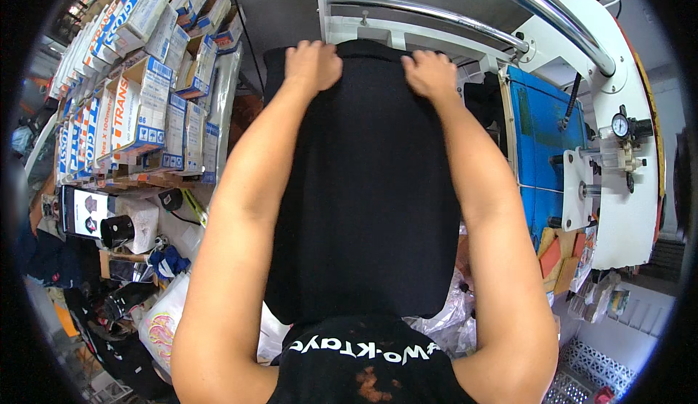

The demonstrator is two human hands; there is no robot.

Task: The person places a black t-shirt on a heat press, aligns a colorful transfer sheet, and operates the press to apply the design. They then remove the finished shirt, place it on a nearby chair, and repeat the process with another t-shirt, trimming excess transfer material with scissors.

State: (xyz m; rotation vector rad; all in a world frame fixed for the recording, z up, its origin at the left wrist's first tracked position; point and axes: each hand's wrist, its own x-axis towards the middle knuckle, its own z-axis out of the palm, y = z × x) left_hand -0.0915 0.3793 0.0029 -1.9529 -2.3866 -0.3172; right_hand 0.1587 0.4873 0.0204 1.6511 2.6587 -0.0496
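Note:
A black shirt point(371, 186) lies stretched over a flat, round-cornered board in front of me, and what looks like its neckline is at the far edge. My left hand point(314, 68) is closed on the cloth at the far left corner, with its fingers curled over the edge. At the far right corner my right hand point(430, 75) grips the same shirt, fingers bent over the fabric. Both arms reach straight forward along the sides of the board. The fingertips are partly hidden by the cloth and the knuckles.
Beyond the shirt stands a white machine frame with a chrome bar point(552, 18). To the right are a blue panel point(542, 135) and a pressure gauge point(620, 125). Stacked long cardboard boxes point(138, 106) fill the left, above a lit screen point(86, 211). Clear plastic bags point(451, 317) lie near right.

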